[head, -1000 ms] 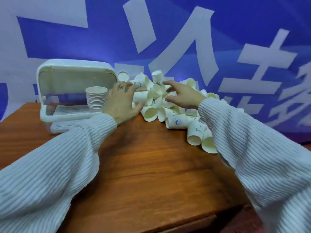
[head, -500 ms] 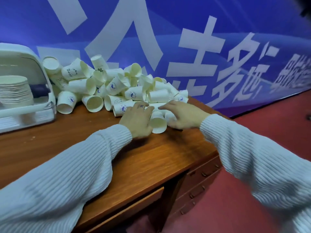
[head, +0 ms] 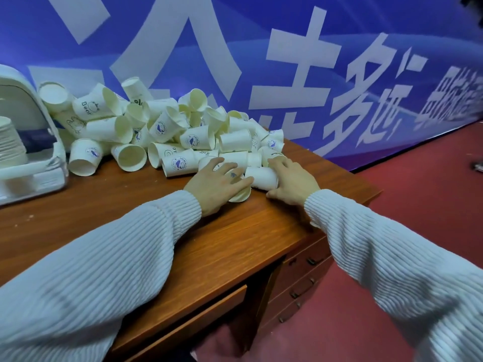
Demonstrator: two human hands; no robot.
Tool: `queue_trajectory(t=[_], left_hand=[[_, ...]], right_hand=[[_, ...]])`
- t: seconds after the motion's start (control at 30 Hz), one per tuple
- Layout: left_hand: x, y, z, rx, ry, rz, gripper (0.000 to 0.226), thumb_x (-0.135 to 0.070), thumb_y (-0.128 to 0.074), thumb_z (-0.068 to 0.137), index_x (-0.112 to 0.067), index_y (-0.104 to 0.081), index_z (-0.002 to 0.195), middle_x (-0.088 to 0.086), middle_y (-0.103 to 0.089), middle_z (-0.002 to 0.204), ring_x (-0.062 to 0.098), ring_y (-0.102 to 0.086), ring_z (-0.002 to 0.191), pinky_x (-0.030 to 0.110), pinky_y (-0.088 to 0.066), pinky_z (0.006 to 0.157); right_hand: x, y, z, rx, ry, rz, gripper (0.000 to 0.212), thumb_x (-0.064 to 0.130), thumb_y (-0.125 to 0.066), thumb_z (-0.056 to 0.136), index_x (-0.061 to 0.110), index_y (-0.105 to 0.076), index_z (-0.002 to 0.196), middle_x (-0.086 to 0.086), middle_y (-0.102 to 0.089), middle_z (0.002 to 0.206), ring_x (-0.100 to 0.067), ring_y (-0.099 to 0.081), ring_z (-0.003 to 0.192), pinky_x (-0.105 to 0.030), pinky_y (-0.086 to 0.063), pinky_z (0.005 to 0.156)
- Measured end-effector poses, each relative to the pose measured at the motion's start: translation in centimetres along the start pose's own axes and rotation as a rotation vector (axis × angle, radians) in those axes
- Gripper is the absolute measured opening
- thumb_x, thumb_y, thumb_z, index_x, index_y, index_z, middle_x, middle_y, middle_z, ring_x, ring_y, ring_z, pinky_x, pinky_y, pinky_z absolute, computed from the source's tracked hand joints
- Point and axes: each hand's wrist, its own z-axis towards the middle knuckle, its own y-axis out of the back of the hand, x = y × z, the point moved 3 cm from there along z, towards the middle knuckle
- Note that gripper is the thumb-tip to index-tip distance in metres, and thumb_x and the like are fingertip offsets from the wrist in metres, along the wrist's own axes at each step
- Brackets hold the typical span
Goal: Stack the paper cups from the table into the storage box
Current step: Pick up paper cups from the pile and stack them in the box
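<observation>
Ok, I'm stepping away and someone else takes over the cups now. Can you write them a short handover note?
Left hand: lies over a tipped cup at the near edge of the pile, fingers curled on it.
Right hand: grips another lying cup beside it.
Storage box: at the table's left end, open, with one nested stack inside.
Done: that stack.
Left: the big loose pile of cups on the wooden table, most lying on their sides.
</observation>
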Motion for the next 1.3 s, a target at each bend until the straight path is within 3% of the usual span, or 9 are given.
queue_trajectory(t=[0.2,0.37,0.47,0.53,0.67,0.87,1.0,1.17,1.3], left_hand=[[0.5,1.1,-0.3,-0.144,0.12,-0.191,0.071,-0.028,-0.068,0.077,-0.02,-0.041,0.143,0.004,-0.05,0.144,0.027,-0.045,0.135,0.047,-0.028,0.116],[2.9,4.1,-1.9,-0.299,0.437,-0.727,0.071,-0.03,-0.067,0.077,-0.014,-0.045,0.143,0.013,-0.056,0.133,0.035,-0.058,0.117,0.045,-0.048,0.096],[5.4,5.3,-3.9,-0.42,0.606,-0.89,0.073,-0.034,-0.072,0.08,-0.017,-0.041,0.144,0.01,-0.05,0.139,0.031,-0.052,0.125,0.044,-0.046,0.099],[7.5,5.7,-5.9,-0.481,0.693,-0.881,0.075,-0.04,-0.072,0.081,-0.019,-0.039,0.146,0.008,-0.048,0.142,0.027,-0.048,0.129,0.042,-0.043,0.102],[11.8,6.1,-10.8,-0.52,0.819,-0.815,0.074,-0.04,-0.073,0.085,-0.017,-0.04,0.147,0.008,-0.047,0.141,0.026,-0.047,0.129,0.041,-0.041,0.103],[15.9,6.5,-18.6,-0.512,0.969,-0.722,0.07,-0.044,-0.073,0.082,-0.017,-0.044,0.14,0.01,-0.051,0.136,0.027,-0.048,0.127,0.041,-0.042,0.101],[18.3,6.7,-24.0,-0.532,1.087,-0.682,0.069,-0.048,-0.067,0.078,-0.018,-0.049,0.138,0.007,-0.054,0.131,0.022,-0.047,0.122,0.031,-0.038,0.098],[21.7,7.4,-30.9,-0.771,1.377,-0.652,0.073,-0.035,-0.071,0.085,-0.012,-0.043,0.147,0.007,-0.047,0.144,0.023,-0.044,0.134,0.034,-0.035,0.111],[24.1,7.1,-34.0,-0.865,1.487,-0.65,0.074,-0.035,-0.073,0.084,-0.016,-0.04,0.148,0.004,-0.046,0.14,0.021,-0.046,0.127,0.031,-0.037,0.103]], right_hand=[[0.0,1.7,-0.4,-0.04,0.009,0.055,0.09,0.042,-0.081,0.076,0.03,-0.033,0.152,-0.008,-0.042,0.142,-0.028,-0.055,0.119,-0.046,-0.056,0.094],[1.4,5.1,-1.1,-0.092,0.033,0.287,0.084,0.032,-0.086,0.075,0.028,-0.033,0.14,-0.007,-0.038,0.138,-0.027,-0.058,0.102,-0.037,-0.056,0.082],[3.5,6.9,-1.1,-0.137,0.071,0.374,0.08,0.03,-0.087,0.076,0.027,-0.036,0.136,-0.006,-0.039,0.134,-0.026,-0.057,0.104,-0.031,-0.056,0.074],[5.8,7.8,-0.7,-0.163,0.115,0.426,0.076,0.03,-0.086,0.076,0.027,-0.039,0.136,-0.005,-0.039,0.133,-0.025,-0.056,0.106,-0.029,-0.054,0.07],[11.7,8.4,0.5,-0.178,0.209,0.485,0.073,0.034,-0.083,0.076,0.03,-0.044,0.138,-0.003,-0.041,0.138,-0.023,-0.054,0.114,-0.036,-0.05,0.089],[21.1,8.2,2.2,-0.123,0.379,0.531,0.073,0.035,-0.081,0.077,0.03,-0.045,0.141,-0.002,-0.041,0.14,-0.022,-0.057,0.115,-0.036,-0.051,0.091],[27.7,8.3,3.2,-0.118,0.468,0.583,0.083,0.041,-0.083,0.073,0.03,-0.04,0.143,-0.003,-0.045,0.139,-0.023,-0.06,0.114,-0.043,-0.055,0.094],[36.1,9.4,5.2,-0.175,0.594,0.658,0.081,0.039,-0.082,0.078,0.025,-0.04,0.146,-0.005,-0.048,0.14,-0.023,-0.056,0.122,-0.044,-0.049,0.103],[42.1,10.5,6.8,-0.243,0.7,0.564,0.076,0.035,-0.075,0.088,0.028,-0.037,0.154,-0.006,-0.043,0.148,-0.026,-0.052,0.129,-0.033,-0.041,0.098]])
